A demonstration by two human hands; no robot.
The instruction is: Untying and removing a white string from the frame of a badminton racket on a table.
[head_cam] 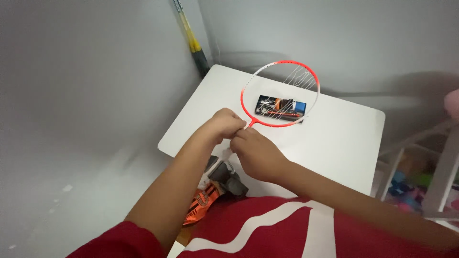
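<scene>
A badminton racket with a red and white frame [245, 98] lies tilted over a white table [334, 138]; only a few loose strings cross its head. My left hand [224, 125] and my right hand [256, 152] meet at the racket's throat, fingers closed around the shaft just below the head. The shaft itself is hidden by my hands. Seen through the racket head, a small dark packet [279, 107] with orange and blue parts rests on the table.
Another racket with a yellow and black handle [193, 45] leans in the wall corner behind the table. An orange and grey object [210, 193] lies near my lap below the table edge. A white rack with colourful items [420, 184] stands at right.
</scene>
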